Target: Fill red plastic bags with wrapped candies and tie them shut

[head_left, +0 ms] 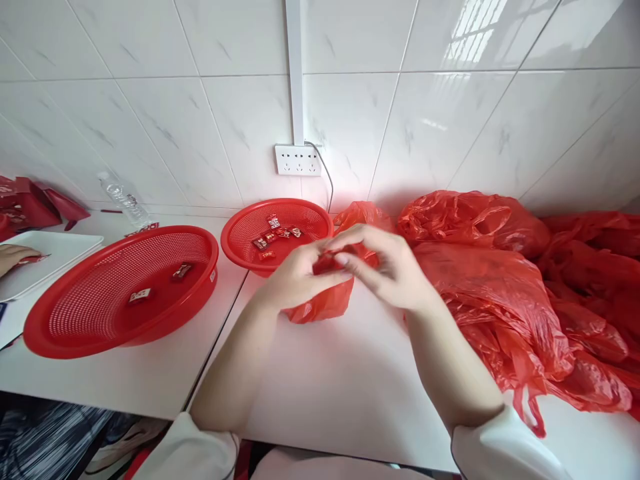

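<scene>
A small red plastic bag (323,301) with a rounded, filled-looking bottom is at the middle of the white table. My left hand (299,272) is closed on its gathered top from the left. From the other side, the bent fingers of my right hand (383,263) grip the same bunched plastic, thumb pointing toward the left hand. The fingers hide part of the bag's top, and I cannot see its contents. Just beyond my left hand stands a round red basket (235,257) with several small wrapped packets (271,235) inside.
A larger red basket (165,327) holding two packets stands on the left. Past it are a white tray (55,241) with another person's hand (15,259) and a plastic bottle (125,202). Filled red bags (495,293) pile up on the right. A power strip (299,161) is on the wall.
</scene>
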`<state>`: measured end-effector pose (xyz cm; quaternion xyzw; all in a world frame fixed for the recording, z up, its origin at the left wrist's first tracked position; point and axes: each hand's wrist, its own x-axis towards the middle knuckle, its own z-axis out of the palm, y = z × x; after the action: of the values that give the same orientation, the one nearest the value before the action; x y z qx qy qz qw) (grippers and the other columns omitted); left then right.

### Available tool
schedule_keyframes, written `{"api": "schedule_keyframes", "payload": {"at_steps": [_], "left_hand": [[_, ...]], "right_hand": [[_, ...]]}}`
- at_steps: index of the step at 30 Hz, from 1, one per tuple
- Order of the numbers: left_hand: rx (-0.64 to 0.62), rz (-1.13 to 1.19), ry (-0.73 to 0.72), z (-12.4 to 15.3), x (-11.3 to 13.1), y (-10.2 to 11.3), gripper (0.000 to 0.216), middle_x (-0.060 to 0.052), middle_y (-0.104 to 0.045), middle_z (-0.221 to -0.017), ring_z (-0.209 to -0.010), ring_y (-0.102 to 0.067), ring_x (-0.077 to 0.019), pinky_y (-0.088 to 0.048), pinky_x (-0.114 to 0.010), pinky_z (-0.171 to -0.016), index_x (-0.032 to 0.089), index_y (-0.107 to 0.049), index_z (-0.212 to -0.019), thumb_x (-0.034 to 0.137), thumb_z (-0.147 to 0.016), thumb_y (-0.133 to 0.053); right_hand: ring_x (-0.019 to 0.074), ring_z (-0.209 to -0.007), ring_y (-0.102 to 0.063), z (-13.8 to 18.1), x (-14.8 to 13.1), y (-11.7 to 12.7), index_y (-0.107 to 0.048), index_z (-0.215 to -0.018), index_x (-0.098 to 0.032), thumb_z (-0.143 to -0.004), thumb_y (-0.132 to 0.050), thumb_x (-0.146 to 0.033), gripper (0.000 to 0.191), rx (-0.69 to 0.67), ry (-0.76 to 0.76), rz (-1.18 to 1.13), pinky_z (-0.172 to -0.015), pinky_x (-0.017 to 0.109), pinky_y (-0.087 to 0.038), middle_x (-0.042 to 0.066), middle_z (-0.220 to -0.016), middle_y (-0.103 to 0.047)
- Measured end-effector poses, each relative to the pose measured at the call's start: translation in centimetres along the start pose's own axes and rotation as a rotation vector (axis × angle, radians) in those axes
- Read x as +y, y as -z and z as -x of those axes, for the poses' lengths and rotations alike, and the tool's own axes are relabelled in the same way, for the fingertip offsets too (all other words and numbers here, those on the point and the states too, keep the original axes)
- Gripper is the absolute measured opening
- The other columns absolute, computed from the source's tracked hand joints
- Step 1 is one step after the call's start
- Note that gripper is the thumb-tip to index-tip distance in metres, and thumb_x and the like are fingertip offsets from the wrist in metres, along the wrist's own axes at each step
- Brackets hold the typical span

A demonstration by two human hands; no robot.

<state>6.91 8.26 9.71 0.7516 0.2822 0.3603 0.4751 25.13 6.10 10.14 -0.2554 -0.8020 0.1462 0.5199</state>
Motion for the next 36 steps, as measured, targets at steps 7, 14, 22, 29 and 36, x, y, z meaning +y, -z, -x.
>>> {"api": "schedule_keyframes", "payload": {"at_steps": [7,14,22,29,36], "left_hand": [[0.066,0.122,0.194,0.3,-2.1,-0.5,0.040,0.006,-0.038,-0.051,-0.041,-0.038,-0.0059,-0.031,-0.020,-0.042,0.019,-0.042,-0.068,0.049,-0.095,-0.042],[0.047,0.081,0.217,0.0,-2.8,-1.0,0.040,0.004,-0.054,-0.057,-0.046,-0.054,-0.0080,-0.042,-0.020,-0.048,0.018,-0.050,-0.077,0.052,-0.095,-0.040],[-0.049,0.315,0.346,-0.1,-2.8,-0.3,0.043,0.005,-0.050,-0.041,-0.032,-0.042,-0.0063,-0.037,-0.020,-0.041,0.017,-0.070,-0.102,0.051,-0.093,-0.045],[-0.087,0.298,0.205,-0.2,-3.4,-0.2,0.013,-0.005,-0.068,-0.077,-0.065,-0.063,-0.0125,-0.047,-0.023,-0.059,0.015,-0.070,-0.089,0.025,-0.081,-0.064],[0.019,-0.815,-0.256,1.3,-3.0,-1.1,0.030,-0.001,-0.062,-0.079,-0.062,-0.052,-0.0129,-0.037,-0.026,-0.055,0.022,-0.059,-0.093,0.001,-0.077,-0.044]], "right_hand": [[0.0204,-0.108,-0.059,2.0,2.3,-1.7,-0.060,-0.114,-0.024,-0.096,-0.048,-0.025,0.021,-0.013,-0.194,-0.064,-0.094,0.040,-0.050,0.007,-0.116,-0.062],[0.0149,-0.081,-0.060,3.5,4.0,-1.8,-0.062,-0.092,-0.021,-0.089,-0.061,-0.023,0.003,0.061,-0.320,-0.093,-0.076,0.030,-0.051,0.002,-0.088,-0.062],[0.0162,-0.084,-0.061,4.4,3.2,0.3,-0.064,-0.094,-0.020,-0.085,-0.062,-0.007,0.017,0.045,-0.164,0.039,-0.074,0.030,-0.050,0.004,-0.089,-0.063],[0.0146,-0.077,-0.061,4.3,1.6,0.1,-0.066,-0.097,-0.021,-0.082,-0.065,-0.004,0.022,-0.263,-0.027,-0.007,-0.068,0.028,-0.050,0.003,-0.085,-0.066],[0.0193,-0.121,-0.055,3.8,4.5,-1.8,-0.054,-0.127,-0.028,-0.098,-0.044,-0.025,0.030,-0.048,-0.423,-0.276,-0.100,0.037,-0.048,0.006,-0.133,-0.055]]}}
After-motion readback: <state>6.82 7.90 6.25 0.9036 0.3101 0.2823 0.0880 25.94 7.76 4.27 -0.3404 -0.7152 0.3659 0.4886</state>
